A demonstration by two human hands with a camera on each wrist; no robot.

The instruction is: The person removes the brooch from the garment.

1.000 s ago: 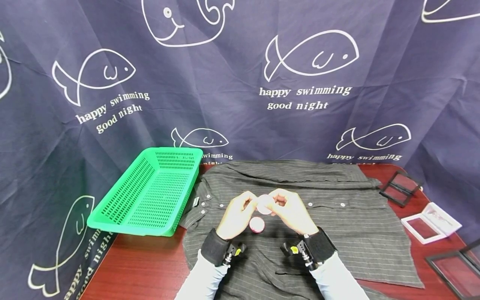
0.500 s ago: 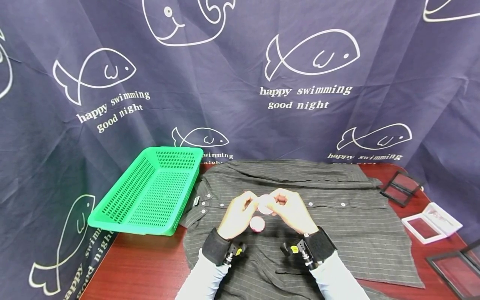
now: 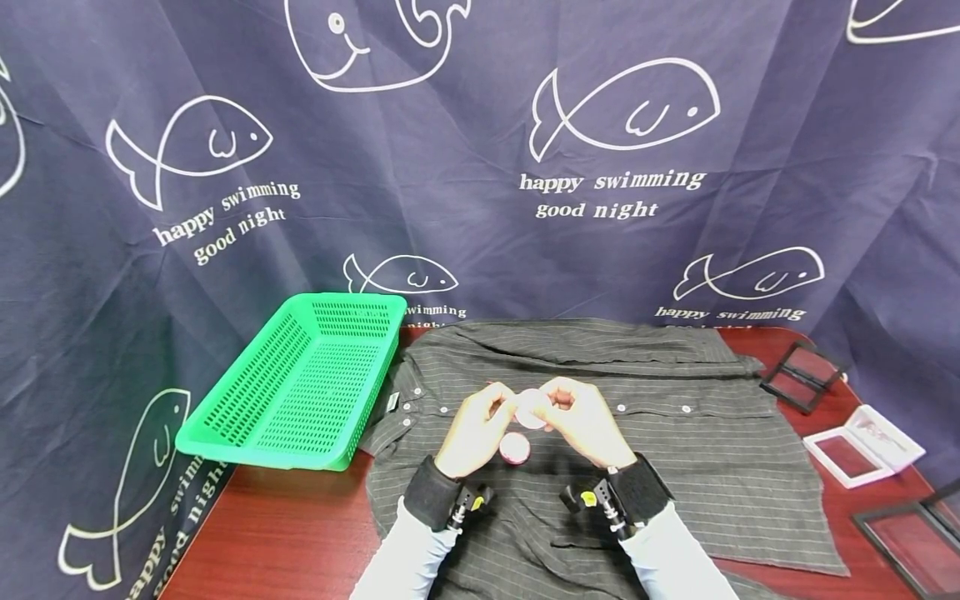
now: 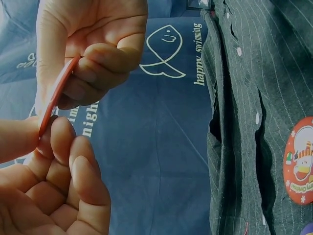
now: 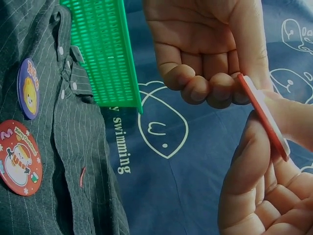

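My left hand [image 3: 472, 429] and right hand [image 3: 588, 422] pinch a thin round disc [image 3: 533, 408] between them, each by one side, above the shirt. Its edge [image 5: 263, 116] is red and one face is white; the wrist views show it nearly edge-on. Thumbs lie on the white face, with curled fingers behind. Below on the dark pinstriped shirt [image 3: 697, 475] lies a round red disc [image 4: 299, 161] with a snowman picture. Beside it in the right wrist view is a purple-rimmed disc [image 5: 28, 88] with a yellow cartoon figure, hidden in the head view.
A green plastic basket [image 3: 300, 457] stands at the left of the red-brown table [image 3: 285, 533]. Along the right lie a small black frame [image 3: 802, 377], an open white hinged case [image 3: 862, 446] and a larger black frame [image 3: 911, 546]. A blue fish-print curtain [image 3: 480, 167] hangs behind.
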